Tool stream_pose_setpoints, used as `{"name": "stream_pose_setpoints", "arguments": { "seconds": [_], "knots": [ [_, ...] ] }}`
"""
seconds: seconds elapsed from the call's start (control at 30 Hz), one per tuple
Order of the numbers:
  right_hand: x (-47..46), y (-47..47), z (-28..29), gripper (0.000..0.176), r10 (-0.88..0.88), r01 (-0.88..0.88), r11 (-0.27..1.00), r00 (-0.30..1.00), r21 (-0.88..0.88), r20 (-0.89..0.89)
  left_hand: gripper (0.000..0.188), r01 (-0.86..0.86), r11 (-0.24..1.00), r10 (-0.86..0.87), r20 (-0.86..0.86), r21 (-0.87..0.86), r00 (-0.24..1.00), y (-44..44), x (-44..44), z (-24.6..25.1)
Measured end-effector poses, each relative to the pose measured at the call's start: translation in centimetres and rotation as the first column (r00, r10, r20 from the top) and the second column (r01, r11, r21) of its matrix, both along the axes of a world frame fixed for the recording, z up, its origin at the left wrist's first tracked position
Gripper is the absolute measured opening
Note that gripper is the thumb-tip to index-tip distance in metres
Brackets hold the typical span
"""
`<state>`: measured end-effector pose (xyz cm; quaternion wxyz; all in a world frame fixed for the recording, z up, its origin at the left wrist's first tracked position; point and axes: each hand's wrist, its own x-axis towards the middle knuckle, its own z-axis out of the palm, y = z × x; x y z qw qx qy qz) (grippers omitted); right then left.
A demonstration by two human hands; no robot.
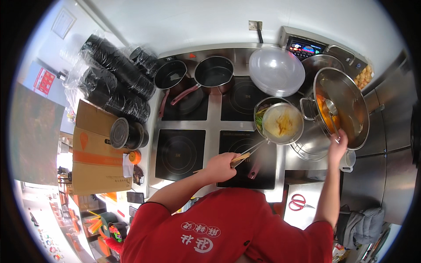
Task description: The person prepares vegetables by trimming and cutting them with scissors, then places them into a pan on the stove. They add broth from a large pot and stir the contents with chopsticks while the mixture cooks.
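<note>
My left hand [223, 167] is closed around the wire handle of a round mesh strainer [283, 123] together with wooden chopsticks [241, 157]. The strainer lies over a cooking pot [260, 102], hiding much of its inside; brown-yellow bits show in the mesh. Green vegetables [259, 119] are visible along the pot's left side. To the right, my right hand [338, 144] grips the handle of a metal ladle [331, 107]. Its bowl is inside a large steel stockpot [365, 108] containing broth with an orange layer on one side.
Two dark saucepans [214, 72] [171, 75] stand on the back-left induction hob. Stacked clear plastic bowls [277, 70] sit behind the strainer. Wrapped black containers [115, 59] and a cardboard box [98, 154] line the left. Red-handled scissors [297, 203] lie at lower right.
</note>
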<state>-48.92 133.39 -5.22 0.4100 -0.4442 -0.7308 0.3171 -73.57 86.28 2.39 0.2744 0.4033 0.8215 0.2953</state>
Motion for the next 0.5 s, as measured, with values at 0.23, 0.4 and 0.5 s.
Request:
{"name": "stream_pose_setpoints", "arguments": {
  "seconds": [0.23,0.4,0.5],
  "knots": [
    [-7.5,-29.5,-7.0,0.1,0.368,-0.342,0.616,0.921,-0.709,-0.125,0.049,-0.399,0.908,0.333,0.357,0.127,0.873,-7.1,-7.5,-1.1],
    [-11.0,-35.1,-10.4,0.105,0.336,-0.271,0.928,0.906,-0.257,0.259,0.032,-0.567,0.703,0.507,0.256,0.43,0.823,-11.9,-20.6,-3.3],
    [-10.0,-34.4,-10.2,0.101,0.359,-0.265,0.927,0.835,-0.266,0.418,0.039,-0.629,0.687,0.661,0.048,0.364,0.749,-13.0,-30.3,-4.8]
  ]
}}
